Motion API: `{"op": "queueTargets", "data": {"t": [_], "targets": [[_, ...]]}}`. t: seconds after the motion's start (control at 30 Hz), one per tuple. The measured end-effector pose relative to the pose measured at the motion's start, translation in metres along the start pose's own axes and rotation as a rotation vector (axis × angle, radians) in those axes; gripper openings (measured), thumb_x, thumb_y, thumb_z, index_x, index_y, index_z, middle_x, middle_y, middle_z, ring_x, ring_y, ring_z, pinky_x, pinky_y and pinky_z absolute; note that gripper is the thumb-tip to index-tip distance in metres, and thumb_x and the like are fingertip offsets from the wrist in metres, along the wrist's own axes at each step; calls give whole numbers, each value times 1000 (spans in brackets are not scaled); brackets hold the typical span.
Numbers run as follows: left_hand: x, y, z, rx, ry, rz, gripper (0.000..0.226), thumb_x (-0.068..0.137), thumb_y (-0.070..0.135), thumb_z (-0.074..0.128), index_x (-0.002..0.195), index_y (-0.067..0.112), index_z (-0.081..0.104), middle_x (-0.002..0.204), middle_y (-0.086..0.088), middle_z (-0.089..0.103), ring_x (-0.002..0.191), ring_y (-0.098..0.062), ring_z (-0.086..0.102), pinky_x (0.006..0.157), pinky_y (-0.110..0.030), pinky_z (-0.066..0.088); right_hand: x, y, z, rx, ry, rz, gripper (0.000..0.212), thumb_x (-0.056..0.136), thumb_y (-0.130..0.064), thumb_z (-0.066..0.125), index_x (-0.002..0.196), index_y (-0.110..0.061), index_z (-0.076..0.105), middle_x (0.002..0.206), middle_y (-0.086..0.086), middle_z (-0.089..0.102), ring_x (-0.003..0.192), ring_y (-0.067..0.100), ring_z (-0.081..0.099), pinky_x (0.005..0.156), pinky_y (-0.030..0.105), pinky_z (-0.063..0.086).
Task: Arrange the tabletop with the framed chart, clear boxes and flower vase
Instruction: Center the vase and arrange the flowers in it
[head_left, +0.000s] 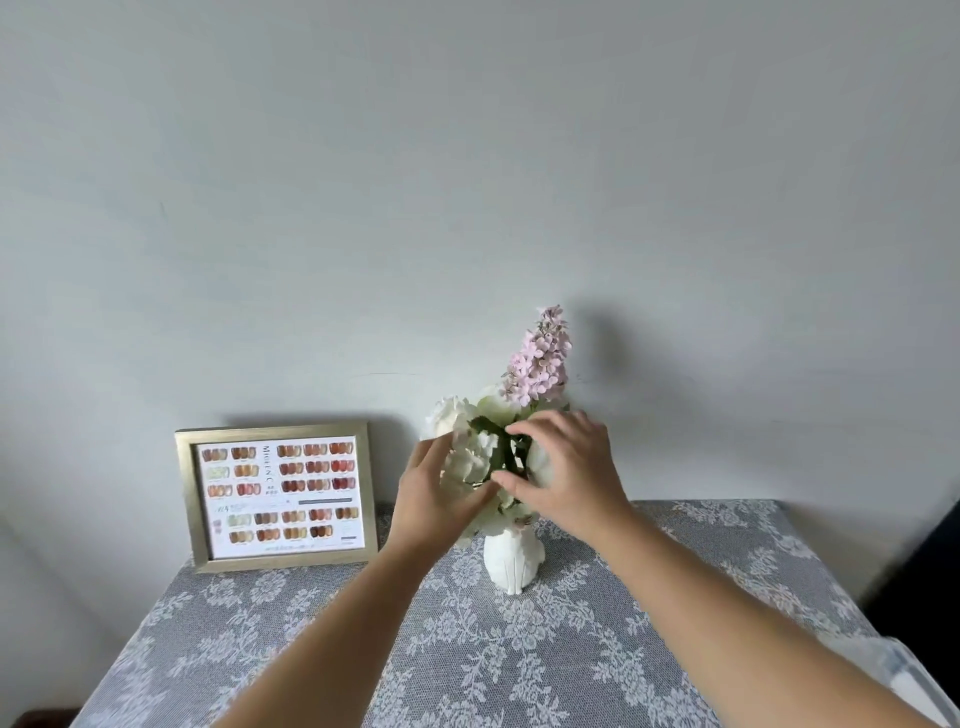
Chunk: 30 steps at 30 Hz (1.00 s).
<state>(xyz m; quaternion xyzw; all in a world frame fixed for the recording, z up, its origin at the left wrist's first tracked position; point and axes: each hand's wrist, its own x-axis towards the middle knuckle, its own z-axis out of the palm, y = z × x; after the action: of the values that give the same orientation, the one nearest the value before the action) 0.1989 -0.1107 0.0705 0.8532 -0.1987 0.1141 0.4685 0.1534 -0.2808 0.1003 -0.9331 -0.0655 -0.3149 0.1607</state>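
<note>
Right hand (563, 470) fingers curled loosely among the green stems and white blooms, thumb and forefinger near a stem; a firm pinch cannot be confirmed. Left hand (434, 493) cupped against the white flowers (470, 457) from the left, fingers partly hidden behind petals. Pink flower spike (540, 358) rises above. White vase (513, 564) stands upright on grey lace tablecloth (467, 649), mid-table. Framed chart (278, 496) leans against the wall (467, 182), left of vase, apart from it.

Head-worn view, forward-down, seemingly close over table (519, 649)
</note>
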Motion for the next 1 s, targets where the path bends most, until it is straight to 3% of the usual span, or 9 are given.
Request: {"op": "queueTargets", "data": {"t": [0.07, 0.17, 0.27, 0.43, 0.57, 0.67, 0.87, 1.0], "targets": [[-3, 0, -3, -86, -50, -15, 59, 67, 34, 77, 121, 28, 52, 112, 4, 60, 99, -15, 60, 86, -33, 51, -1, -6, 5, -22, -66, 4, 65, 67, -71, 50, 110, -25, 62, 105, -7, 63, 97, 17, 52, 83, 36, 37], [-7, 2, -11, -366, -150, -79, 52, 66, 30, 68, 112, 47, 49, 105, -2, 64, 95, -20, 64, 84, -38, 55, 0, -6, 9, -76, -91, 25, 65, 66, -69, 53, 110, -22, 63, 107, -7, 62, 99, 18, 52, 85, 39, 38], [-7, 2, -15, -494, -154, -189, 44, 69, 23, 64, 111, 30, 57, 102, -10, 64, 91, -22, 66, 86, -40, 55, 1, -3, 14, -130, -61, 57, 47, 69, -55, 66, 98, -18, 68, 104, -5, 63, 98, 20, 52, 82, 39, 33], [-3, 1, -12, -200, -220, -185, 10, 75, 17, 72, 84, 20, 68, 83, 3, 73, 74, -7, 69, 72, -28, 56, 3, 4, 18, -170, -70, 124, 26, 71, -33, 73, 87, -13, 73, 106, -2, 63, 100, 23, 50, 79, 36, 23], [6, 1, -3, -93, -182, -188, 11, 73, 13, 72, 79, 6, 67, 78, -7, 72, 63, -12, 65, 65, -30, 53, 7, 7, 18, -166, -71, 170, 17, 71, -20, 72, 86, -12, 73, 106, -2, 63, 99, 24, 48, 74, 34, 18], [14, 1, 2, -44, -134, -204, 7, 69, 11, 71, 67, 8, 64, 61, -1, 64, 53, -11, 50, 53, -24, 40, 7, 9, 19, -171, -74, 185, 13, 71, -15, 70, 83, -12, 73, 103, -3, 64, 98, 24, 47, 73, 33, 17], [25, -2, 7, -49, -81, -202, 8, 65, 1, 62, 62, -3, 57, 55, -2, 45, 55, -12, 33, 52, -25, 28, 7, 13, 20, -187, -112, 196, 14, 73, -19, 72, 87, -17, 74, 104, -5, 64, 98, 22, 46, 75, 35, 21], [27, -2, 2, -85, -131, -214, 9, 66, 3, 67, 59, 8, 63, 45, 10, 51, 42, -2, 38, 43, -16, 33, 9, 17, 16, -145, -102, 173, 19, 73, -32, 72, 84, -17, 73, 106, -7, 63, 99, 20, 46, 75, 34, 18]]}}
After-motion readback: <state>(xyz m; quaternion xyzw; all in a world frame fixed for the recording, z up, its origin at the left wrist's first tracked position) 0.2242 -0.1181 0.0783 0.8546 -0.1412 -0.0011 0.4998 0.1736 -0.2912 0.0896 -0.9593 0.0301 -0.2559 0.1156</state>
